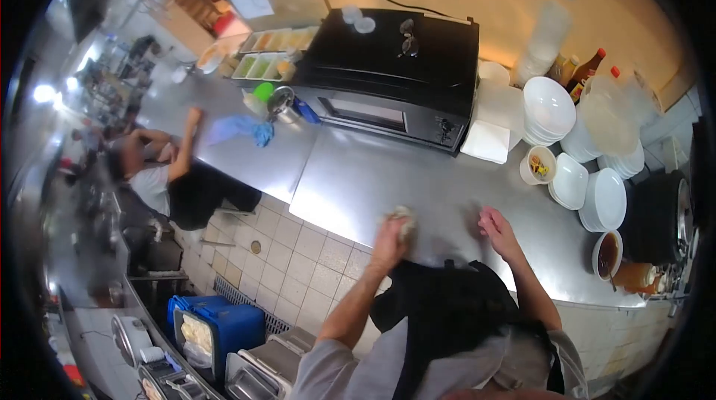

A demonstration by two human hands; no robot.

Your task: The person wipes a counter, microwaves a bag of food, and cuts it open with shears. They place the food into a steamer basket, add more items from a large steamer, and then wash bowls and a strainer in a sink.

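Observation:
My left hand [388,245] is closed round a crumpled, pale cloth [403,222] at the front edge of the steel counter [358,176]. The cloth lies low against the metal, and part of it bulges out past my fingers. Farther right, my right hand [495,228] hovers over the counter with fingers loosely bent and apart, holding nothing. A dark smudge of shadow or reflection shows on the steel beside it.
A black oven [388,75] stands at the back. To the right are stacked white bowls [550,105], plates [604,198] and a bowl of brown sauce [608,252]. A blue glove [261,133] lies left. Another person [160,169] sits by the counter; a blue bin [224,325] is below.

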